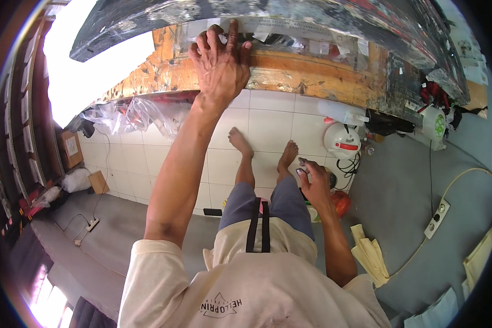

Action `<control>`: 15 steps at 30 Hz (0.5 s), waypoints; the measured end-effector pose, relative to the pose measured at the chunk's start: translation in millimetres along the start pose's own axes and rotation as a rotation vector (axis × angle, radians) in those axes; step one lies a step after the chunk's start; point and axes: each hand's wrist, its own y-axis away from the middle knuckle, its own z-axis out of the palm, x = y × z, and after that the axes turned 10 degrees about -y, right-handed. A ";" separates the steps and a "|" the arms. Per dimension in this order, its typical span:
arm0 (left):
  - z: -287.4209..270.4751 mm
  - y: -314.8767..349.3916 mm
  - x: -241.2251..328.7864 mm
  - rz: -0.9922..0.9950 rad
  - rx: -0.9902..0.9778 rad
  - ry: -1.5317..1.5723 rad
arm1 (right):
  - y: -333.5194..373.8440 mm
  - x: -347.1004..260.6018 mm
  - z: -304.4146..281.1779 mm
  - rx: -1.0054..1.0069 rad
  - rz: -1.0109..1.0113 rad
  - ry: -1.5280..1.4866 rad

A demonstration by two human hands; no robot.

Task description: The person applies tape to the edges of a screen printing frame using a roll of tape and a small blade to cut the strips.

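My left hand (221,68) lies back-up over a paint-stained wooden frame (290,71). Its index finger points away from me across the far inner edge, with the other fingers bent and apart. The fingertips rest at a clear, glossy sheet with printing (322,35) that lies behind the frame's near bar. Whatever sits under the palm is hidden. Low at my right side hangs my right hand (315,183), fingers loosely curled. Between thumb and index finger a gap shows, and the fingertips look dark and stained. I see nothing held in either hand.
A dark, paint-splattered plank (311,11) runs above the frame. Clear plastic film (139,117) droops at left. On the tiled floor stands a white round appliance (341,141) with a cord. A power strip (437,218) and yellowish cloth (369,251) lie at right; a cardboard box (71,148) at left.
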 end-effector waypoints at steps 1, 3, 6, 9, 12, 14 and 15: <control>0.5 1.9 3.3 -0.006 0.011 -0.010 | 5.3 2.5 -4.1 -0.026 0.049 -0.026; -1.2 4.7 4.2 0.025 0.004 0.008 | 16.4 13.6 -11.2 -0.040 0.033 -0.004; -7.6 7.2 2.7 0.066 -0.058 -0.002 | 27.2 29.1 -22.6 -0.084 0.056 0.024; -11.2 16.4 3.8 0.059 -0.017 0.063 | 32.4 34.4 -36.1 -0.086 0.050 0.053; -16.9 21.6 8.2 -0.054 0.081 0.122 | 30.4 34.4 -47.9 -0.068 0.067 0.049; -10.9 16.8 10.8 -0.008 0.021 0.149 | 29.0 36.5 -50.2 -0.070 0.081 0.059; -6.5 13.4 13.3 0.015 -0.009 0.170 | 26.6 39.7 -51.8 -0.074 0.082 0.081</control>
